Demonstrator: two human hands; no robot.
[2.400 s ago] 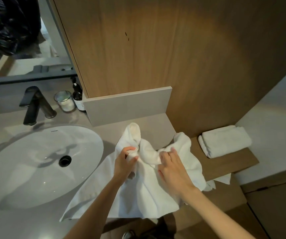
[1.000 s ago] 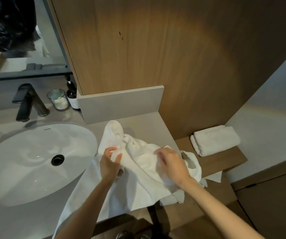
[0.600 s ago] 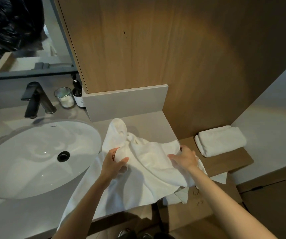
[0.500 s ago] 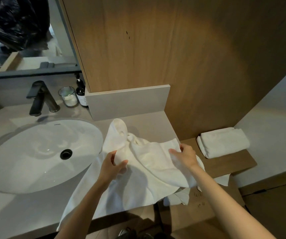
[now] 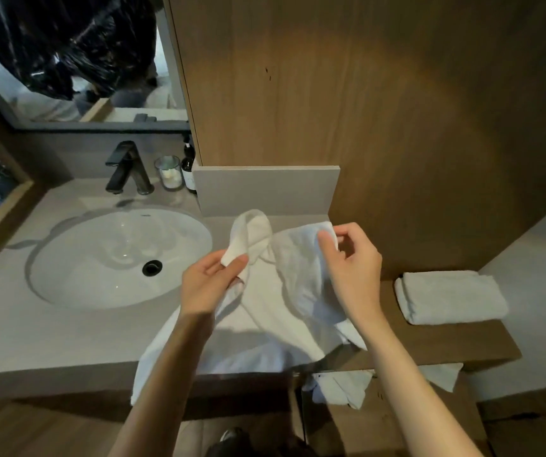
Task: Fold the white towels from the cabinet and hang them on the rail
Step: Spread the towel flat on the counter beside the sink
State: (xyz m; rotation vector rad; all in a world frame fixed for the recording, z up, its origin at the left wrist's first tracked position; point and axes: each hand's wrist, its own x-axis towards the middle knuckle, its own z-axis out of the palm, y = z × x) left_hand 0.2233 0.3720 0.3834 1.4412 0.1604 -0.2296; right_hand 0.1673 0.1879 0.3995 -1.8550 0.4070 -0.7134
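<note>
Dim warm light, bright patch on wood panel [image 5: 380, 110]; soft focus, bowed edges.

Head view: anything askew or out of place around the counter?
The unfolded towel, pinched by the left hand and right hand, is bunched and spills over the front edge of the counter. Crumpled white material pokes out below the wooden shelf. The folded towel sits neatly.
</note>
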